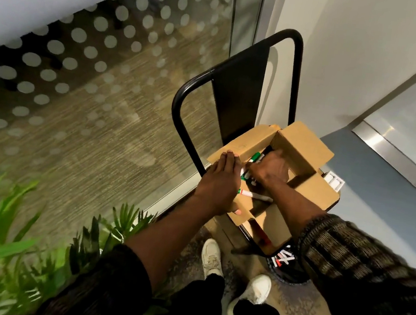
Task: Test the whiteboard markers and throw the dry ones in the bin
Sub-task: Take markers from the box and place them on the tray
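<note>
Nearest you, your two pale shoes (pixel 212 257) stand on the floor, with a green plant (pixel 0 236) off to your left. Just ahead of your right foot, partly under your right sleeve, sits a dark bin (pixel 292 275) with several discarded markers (pixel 282 259) lying in it.

Above that, your left hand (pixel 220 182) lies flat on the near-left flap of the cardboard box (pixel 301 145), fingers straight and together, thumb at the flap's lower edge; it grips nothing. Your right hand (pixel 270 170) is down inside the box, knuckles up and fingers curled among the markers. The fingertips are hidden, so you cannot tell whether it has one pinched.

The markers to test are in the box: a green-capped marker (pixel 255 156) just beyond your right hand, and a white marker (pixel 252 195) with red and green bands between your wrists.

The box rests on a black tubular stand (pixel 183 96). Beyond it runs a dotted glass wall (pixel 82 61).
</note>
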